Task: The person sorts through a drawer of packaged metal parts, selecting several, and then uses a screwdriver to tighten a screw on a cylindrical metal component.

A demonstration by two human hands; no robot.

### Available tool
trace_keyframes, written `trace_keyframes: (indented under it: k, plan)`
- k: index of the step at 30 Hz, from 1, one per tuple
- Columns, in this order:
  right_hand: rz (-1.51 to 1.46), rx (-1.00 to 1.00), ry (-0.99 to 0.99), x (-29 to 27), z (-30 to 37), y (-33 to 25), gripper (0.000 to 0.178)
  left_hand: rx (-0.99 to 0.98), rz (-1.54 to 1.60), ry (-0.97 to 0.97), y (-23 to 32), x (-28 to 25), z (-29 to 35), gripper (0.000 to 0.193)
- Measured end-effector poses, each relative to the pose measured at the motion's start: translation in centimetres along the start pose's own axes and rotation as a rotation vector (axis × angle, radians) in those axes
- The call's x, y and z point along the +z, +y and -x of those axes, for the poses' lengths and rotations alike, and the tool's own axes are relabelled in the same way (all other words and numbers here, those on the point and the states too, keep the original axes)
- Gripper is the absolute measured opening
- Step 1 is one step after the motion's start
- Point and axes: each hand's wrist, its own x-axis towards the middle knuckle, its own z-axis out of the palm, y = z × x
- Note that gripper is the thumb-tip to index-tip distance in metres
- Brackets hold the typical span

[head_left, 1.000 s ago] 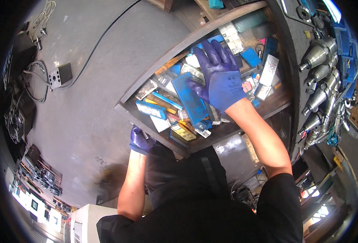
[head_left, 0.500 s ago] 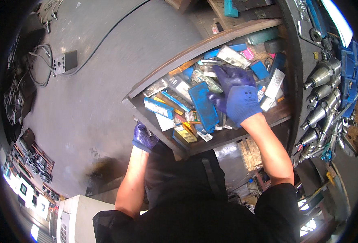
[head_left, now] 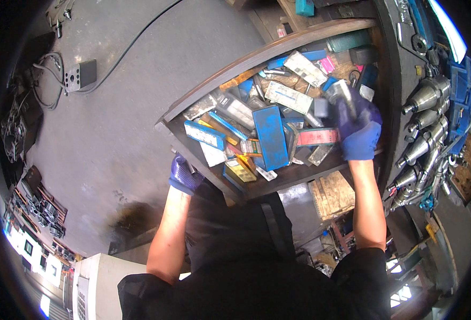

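In a purple-blue glove, my left hand (head_left: 186,174) is closed around a small metal rod-like piece (head_left: 175,152), beside the left corner of an open wooden drawer (head_left: 230,76). My right hand (head_left: 359,120), gloved alike and smeared by motion, is over the drawer's right side. Its fingers are around a small pale plastic case (head_left: 342,94), which is blurred too. Below that hand lies a red-labelled case (head_left: 318,137). The drawer holds a jumble of small cases, among them a long blue case (head_left: 270,137), a white-labelled case (head_left: 289,96) and a yellow case (head_left: 240,170).
Metal tool holders (head_left: 427,98) stand in a row to the right, near blue bins (head_left: 459,80). A drilled metal block (head_left: 81,76) and a dark cable (head_left: 134,48) lie on the grey surface at the left. A cardboard piece (head_left: 332,194) sits below the drawer.
My right hand has moved right from the drawer's middle and has a pale case in its fingers. The red-labelled case now shows, and the blue case has straightened. My left hand has hardly moved.
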Motion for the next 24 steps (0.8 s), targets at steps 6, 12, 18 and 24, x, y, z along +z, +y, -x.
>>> trace_keyframes:
  k: [6,12,18,24]
  plan:
    - [0.233,-0.278,0.183,1.2,-0.9,-1.4,0.049,0.039,0.006,-0.011,0.0,1.1,0.4,0.050]
    - [0.268,-0.332,0.057,6.1,-3.5,-2.7,0.048,0.031,-0.017,-0.056,0.0,1.9,0.5,0.052]
    - [0.179,-0.256,-0.031,3.9,-0.9,-1.5,0.047,0.020,0.040,-0.099,-0.5,0.2,0.1,0.046]
    - [0.269,-0.235,0.065,0.7,-1.1,0.9,0.051,0.018,0.032,-0.072,-0.5,2.3,0.9,0.043]
